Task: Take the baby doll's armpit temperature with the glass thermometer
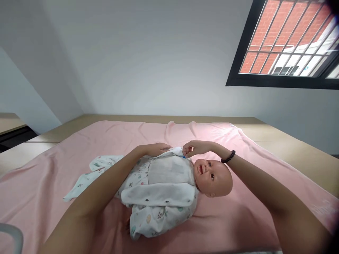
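A bald baby doll [215, 178] lies on its back, head to the right, in a white printed baby outfit [159, 215]. The outfit's front is spread apart over a plain white inner layer [169, 170]; dark snap dots show on the near flap [159, 194]. With finger and thumb, my right hand [192, 148] pinches the far flap near the doll's neck, where a small blue spot shows. My left hand [158, 149] grips the same far flap lower down, at the chest; its fingertips are partly hidden by the cloth. The printed trouser legs stretch left under my left forearm.
A pink blanket [79, 148] with wrinkles covers most of the wooden table [278, 141]. Behind it rises a pale wall, with a barred window [286, 42] at upper right. A grey curved object [12, 233] shows at the lower left edge.
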Available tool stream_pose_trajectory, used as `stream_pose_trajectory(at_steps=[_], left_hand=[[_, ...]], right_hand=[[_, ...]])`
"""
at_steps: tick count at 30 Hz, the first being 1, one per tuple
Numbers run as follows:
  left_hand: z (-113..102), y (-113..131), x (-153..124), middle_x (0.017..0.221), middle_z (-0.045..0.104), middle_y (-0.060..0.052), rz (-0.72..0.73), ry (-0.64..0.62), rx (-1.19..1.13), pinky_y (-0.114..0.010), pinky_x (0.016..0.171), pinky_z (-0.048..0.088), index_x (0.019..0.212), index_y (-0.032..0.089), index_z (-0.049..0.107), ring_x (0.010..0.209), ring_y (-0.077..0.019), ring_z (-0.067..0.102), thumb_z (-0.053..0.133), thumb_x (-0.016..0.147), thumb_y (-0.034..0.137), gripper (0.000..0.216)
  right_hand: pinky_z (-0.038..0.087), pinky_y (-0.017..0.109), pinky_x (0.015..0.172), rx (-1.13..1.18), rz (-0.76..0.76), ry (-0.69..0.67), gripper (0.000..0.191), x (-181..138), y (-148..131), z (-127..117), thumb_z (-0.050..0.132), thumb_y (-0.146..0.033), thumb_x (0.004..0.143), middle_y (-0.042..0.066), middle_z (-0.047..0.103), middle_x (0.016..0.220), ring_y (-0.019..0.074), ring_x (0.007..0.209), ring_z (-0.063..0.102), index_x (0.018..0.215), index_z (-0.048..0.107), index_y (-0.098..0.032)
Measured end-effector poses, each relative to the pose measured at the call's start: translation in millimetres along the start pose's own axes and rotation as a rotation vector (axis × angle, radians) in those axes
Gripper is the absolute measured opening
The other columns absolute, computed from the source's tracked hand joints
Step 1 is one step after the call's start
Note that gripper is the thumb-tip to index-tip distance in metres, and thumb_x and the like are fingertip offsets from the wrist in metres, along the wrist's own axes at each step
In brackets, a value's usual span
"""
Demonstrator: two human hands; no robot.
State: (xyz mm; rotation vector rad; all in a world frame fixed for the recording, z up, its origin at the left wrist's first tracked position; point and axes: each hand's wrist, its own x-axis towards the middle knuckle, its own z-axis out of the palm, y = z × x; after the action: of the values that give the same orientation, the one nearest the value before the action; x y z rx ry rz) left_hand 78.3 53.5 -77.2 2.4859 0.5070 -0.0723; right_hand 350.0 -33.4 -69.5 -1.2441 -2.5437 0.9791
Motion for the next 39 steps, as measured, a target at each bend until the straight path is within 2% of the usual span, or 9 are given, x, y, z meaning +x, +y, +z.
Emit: stream_pose_trajectory(at_steps=[2, 5, 10, 20, 25, 29, 33, 37, 39], left_hand=[[3.0, 1.5, 0.1, 0.128, 0.065, -0.006, -0.009, 0.034, -0.028, -0.031, 0.093, 0.047, 0.124, 0.023, 0.064, 0.113, -0.0242, 0.06, 0.042, 0.098, 0.053, 0.046], [2.1, 2.1, 0.6, 0.121, 0.068, -0.006, -0.009, 0.104, -0.033, -0.029, 0.089, 0.047, 0.118, 0.021, 0.067, 0.109, -0.024, 0.061, 0.049, 0.094, 0.049, 0.041], [-0.2, -2.3, 2.8, 0.121, 0.068, -0.004, -0.001, 0.052, -0.046, -0.028, 0.089, 0.046, 0.116, 0.023, 0.069, 0.108, -0.0232, 0.061, 0.052, 0.091, 0.048, 0.04], [5.4, -4.0, -1.8, 0.129, 0.064, -0.006, -0.054, 0.058, -0.074, -0.033, 0.1, 0.044, 0.119, 0.022, 0.067, 0.117, -0.0255, 0.058, 0.045, 0.094, 0.053, 0.045], [4.4, -5.2, -1.9, 0.129, 0.065, -0.007, -0.059, 0.017, -0.107, -0.034, 0.101, 0.045, 0.121, 0.022, 0.066, 0.117, -0.027, 0.057, 0.048, 0.091, 0.058, 0.05], [-1.9, -4.1, -6.4, 0.139, 0.059, -0.006, -0.072, -0.023, -0.082, -0.034, 0.105, 0.043, 0.131, 0.024, 0.061, 0.124, -0.0271, 0.054, 0.048, 0.092, 0.063, 0.058], [-14.2, 2.0, -18.0, 0.151, 0.048, -0.007, -0.094, -0.137, -0.07, -0.034, 0.107, 0.041, 0.144, 0.027, 0.051, 0.132, -0.0292, 0.048, 0.044, 0.092, 0.07, 0.068], [-25.5, 9.2, -30.7, 0.159, 0.038, -0.005, -0.117, -0.179, -0.058, -0.033, 0.106, 0.039, 0.154, 0.032, 0.036, 0.138, -0.0301, 0.041, 0.05, 0.09, 0.071, 0.076], [-31.0, 12.7, -37.9, 0.16, 0.035, -0.003, -0.142, -0.198, -0.038, -0.031, 0.106, 0.038, 0.154, 0.035, 0.035, 0.138, -0.0287, 0.042, 0.052, 0.09, 0.069, 0.075]], right_hand=[[0.044, 0.028, 0.074, 0.024, -0.013, 0.015, 0.022, -3.2, 6.3, 0.7, 0.069, -0.042, 0.086, 0.003, 0.068, 0.097, 0.0169, 0.087, 0.057, 0.097, 0.07, -0.023], [0.045, 0.028, 0.081, 0.077, -0.034, 0.03, 0.024, -11.7, 14.4, 1.8, 0.066, -0.037, 0.089, 0.004, 0.069, 0.109, 0.0173, 0.096, 0.06, 0.107, 0.071, -0.023], [0.047, 0.029, 0.089, 0.163, -0.051, -0.015, 0.037, -27.0, 20.0, -1.5, 0.065, -0.034, 0.09, 0.005, 0.068, 0.122, 0.0187, 0.107, 0.063, 0.126, 0.068, -0.026], [0.048, 0.031, 0.093, 0.266, -0.09, 0.003, 0.04, -23.6, 24.1, 2.5, 0.067, -0.039, 0.09, 0.007, 0.068, 0.126, 0.0198, 0.11, 0.063, 0.127, 0.068, -0.024], [0.04, 0.032, 0.107, 0.255, -0.114, 0.028, 0.042, -21.7, 13.7, 3.5, 0.068, -0.041, 0.09, 0.001, 0.06, 0.14, 0.0221, 0.132, 0.05, 0.131, 0.066, -0.033], [0.037, 0.033, 0.111, 0.274, -0.135, -0.001, 0.041, -24.6, 4.3, 0.5, 0.068, -0.041, 0.091, 0.001, 0.061, 0.138, 0.0229, 0.132, 0.052, 0.131, 0.067, -0.032], [0.035, 0.033, 0.114, 0.319, -0.142, 0.049, 0.047, -31.3, 0.7, -5.9, 0.067, -0.045, 0.092, 0.001, 0.057, 0.145, 0.0225, 0.138, 0.046, 0.136, 0.063, -0.033], [0.035, 0.036, 0.115, 0.346, -0.156, 0.05, 0.044, -39.1, -5.7, -11.7, 0.066, -0.044, 0.093, 0.003, 0.058, 0.144, 0.0223, 0.139, 0.045, 0.134, 0.065, -0.03], [0.035, 0.037, 0.115, 0.354, -0.155, 0.051, 0.043, -43.0, -10.1, -14.3, 0.065, -0.042, 0.093, 0.004, 0.06, 0.141, 0.0224, 0.138, 0.047, 0.133, 0.066, -0.028]])
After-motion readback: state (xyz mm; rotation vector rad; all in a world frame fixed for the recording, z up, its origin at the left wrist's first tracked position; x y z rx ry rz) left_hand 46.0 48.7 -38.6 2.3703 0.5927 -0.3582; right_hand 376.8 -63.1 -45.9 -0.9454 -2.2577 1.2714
